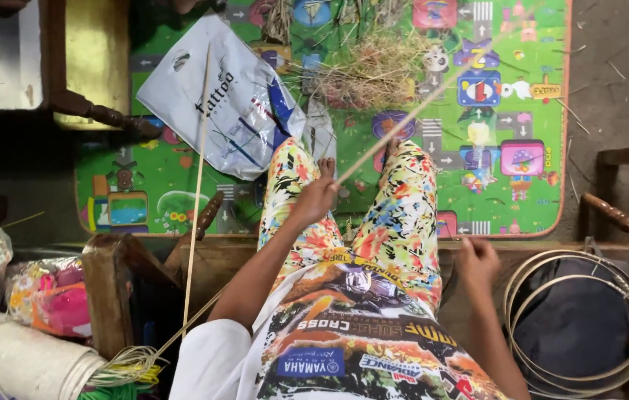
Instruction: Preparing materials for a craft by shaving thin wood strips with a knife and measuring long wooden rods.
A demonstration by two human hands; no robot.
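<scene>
My left hand (316, 198) is closed around a long thin pale cane strip (403, 118) that runs up and to the right across the mat. It hovers above my knees, which are covered by brightly patterned trousers (403, 215). My right hand (477, 263) rests beside my right thigh, fingers curled, and I cannot make out anything in it. A second thin strip (197, 185) stands nearly upright to the left of my legs, untouched.
A colourful play mat (529, 200) covers the floor ahead, with a pile of dry straw-like fibres (373, 67) and a white plastic bag (218, 104) on it. Coiled cane hoops (577, 318) lie at the right. Wooden furniture (107, 289) and bundles (47, 296) crowd the left.
</scene>
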